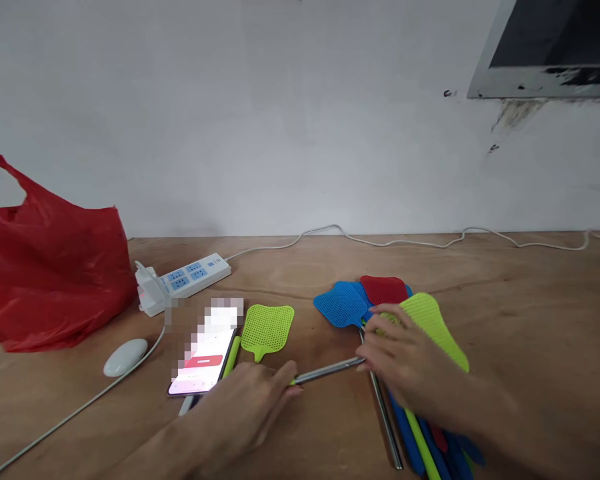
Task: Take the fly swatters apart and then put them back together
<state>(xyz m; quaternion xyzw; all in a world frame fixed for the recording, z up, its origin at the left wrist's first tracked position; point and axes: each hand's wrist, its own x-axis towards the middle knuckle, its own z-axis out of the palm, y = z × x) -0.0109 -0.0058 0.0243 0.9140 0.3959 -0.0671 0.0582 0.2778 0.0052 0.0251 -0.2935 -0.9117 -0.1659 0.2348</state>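
My left hand (pixel 253 407) is closed around one end of a silver metal rod (pixel 330 370), where a bit of yellow-green shows by the thumb. The fingers of my right hand (pixel 400 353) pinch the rod's other end. Under and beside my right hand lies a pile of fly swatters, with a blue swatter head (pixel 341 303), a red swatter head (pixel 384 291) and a yellow-green swatter head (pixel 433 323). A second metal rod (pixel 387 423) rests on the table below it. Beyond my left hand, a yellow-green swatter head (pixel 267 328) lies flat.
A lit phone (pixel 205 360) lies left of my left hand, with a yellow-green handle (pixel 231 357) beside it. Further left are a white power strip (pixel 195 277), a white mouse-shaped object (pixel 125 357) and a red plastic bag (pixel 55 267). A white cable (pixel 330 228) runs along the wall.
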